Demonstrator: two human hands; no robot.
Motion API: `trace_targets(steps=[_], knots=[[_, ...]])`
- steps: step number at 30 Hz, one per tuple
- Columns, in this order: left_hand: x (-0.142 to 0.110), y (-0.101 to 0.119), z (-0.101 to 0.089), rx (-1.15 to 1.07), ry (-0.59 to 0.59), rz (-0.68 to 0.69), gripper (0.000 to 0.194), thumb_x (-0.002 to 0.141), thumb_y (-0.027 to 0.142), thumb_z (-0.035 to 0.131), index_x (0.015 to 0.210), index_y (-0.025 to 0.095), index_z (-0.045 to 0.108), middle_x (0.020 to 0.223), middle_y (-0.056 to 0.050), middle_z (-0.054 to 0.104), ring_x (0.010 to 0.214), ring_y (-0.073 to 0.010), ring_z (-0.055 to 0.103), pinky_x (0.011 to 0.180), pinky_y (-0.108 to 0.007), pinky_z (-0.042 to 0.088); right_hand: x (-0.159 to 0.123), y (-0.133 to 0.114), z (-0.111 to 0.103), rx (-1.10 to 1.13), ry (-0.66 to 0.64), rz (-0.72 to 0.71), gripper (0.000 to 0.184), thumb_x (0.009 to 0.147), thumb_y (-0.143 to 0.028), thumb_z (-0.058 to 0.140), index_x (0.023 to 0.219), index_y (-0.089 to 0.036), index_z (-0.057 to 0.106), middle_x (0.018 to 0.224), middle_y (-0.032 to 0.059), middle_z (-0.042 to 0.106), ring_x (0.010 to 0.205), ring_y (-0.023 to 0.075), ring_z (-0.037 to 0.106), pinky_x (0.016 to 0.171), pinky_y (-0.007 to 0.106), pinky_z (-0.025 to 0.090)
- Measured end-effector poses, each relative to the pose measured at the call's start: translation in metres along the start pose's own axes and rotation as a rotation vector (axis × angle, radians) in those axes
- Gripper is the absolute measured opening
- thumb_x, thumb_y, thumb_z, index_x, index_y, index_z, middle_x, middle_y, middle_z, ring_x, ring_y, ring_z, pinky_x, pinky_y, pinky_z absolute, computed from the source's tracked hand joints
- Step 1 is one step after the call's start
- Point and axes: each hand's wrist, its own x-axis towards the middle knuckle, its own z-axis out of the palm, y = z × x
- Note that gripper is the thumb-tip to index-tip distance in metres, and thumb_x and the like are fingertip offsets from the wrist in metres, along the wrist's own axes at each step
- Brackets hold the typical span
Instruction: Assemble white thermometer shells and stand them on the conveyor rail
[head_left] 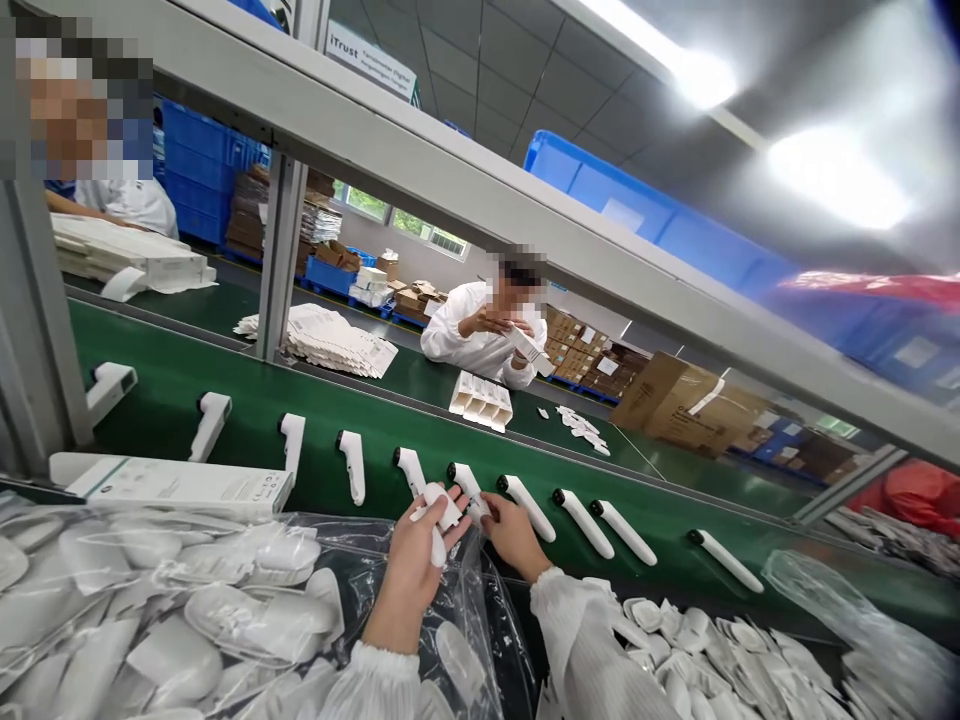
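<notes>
My left hand (414, 560), palm up with fingers half curled, holds white plastic covers (441, 507); one lies across the fingers and another piece shows lower, by the palm. Close beside it, my right hand (516, 532) pinches a small whitish piece (478, 508) between thumb and fingertips; its exact shape is hard to make out. Just beyond both hands, a white handheld thermometer (460, 476) with a black tip lies on the green conveyor belt (322, 500). Another thermometer (409, 468) sits left of it, partly hidden by my left hand.
More thermometers (585, 522) lie spaced along the belt. Loose white parts fill a clear plastic bag (255, 610) at left; others are heaped (705, 640) at right. A white box (187, 485) stands at the belt's left. Across the frame, a person (480, 325) handles a carton.
</notes>
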Motion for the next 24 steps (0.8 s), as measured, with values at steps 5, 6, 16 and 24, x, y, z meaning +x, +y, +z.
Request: trace_targets(steps=[5,6,16,24], knots=[[0.007,-0.005,-0.007,0.159,0.057,0.054,0.012,0.083,0.015,0.073,0.090,0.015,0.063,0.096,-0.015,0.074,0.075,-0.0228,0.073,0.054,-0.028,0.058,0.009,0.008,0.009,-0.167,0.022,-0.021,0.047,0.088,-0.013,0.047,0.133,-0.012,0.061,0.124,0.0166,0.067,0.120,0.0294,0.061,0.104,0.039,0.043],[0.008,-0.006,-0.009,0.178,0.052,0.055,0.014,0.081,0.018,0.076,0.089,0.015,0.065,0.091,-0.014,0.074,0.071,-0.0225,0.072,0.049,-0.026,0.056,0.009,0.011,0.009,-0.215,0.014,-0.039,0.049,0.089,-0.012,0.044,0.136,-0.013,0.059,0.125,0.0160,0.067,0.120,0.0284,0.060,0.103,0.038,0.043],[0.010,-0.007,-0.022,0.251,0.066,0.012,0.018,0.078,0.009,0.072,0.094,0.016,0.071,0.091,-0.011,0.073,0.092,-0.0293,0.072,0.071,-0.037,0.062,0.006,0.037,-0.005,-0.526,-0.025,-0.069,0.049,0.097,-0.013,0.034,0.143,-0.005,0.049,0.110,0.0208,0.069,0.104,0.0286,0.067,0.093,0.036,0.048],[-0.004,0.000,-0.021,0.426,-0.008,0.020,0.021,0.074,0.018,0.081,0.092,0.014,0.071,0.085,-0.011,0.072,0.082,-0.0263,0.072,0.066,-0.034,0.061,-0.005,0.013,-0.028,-0.159,0.095,-0.166,0.043,0.100,-0.035,0.044,0.137,-0.019,0.058,0.132,0.0135,0.063,0.124,0.0284,0.056,0.105,0.042,0.044]])
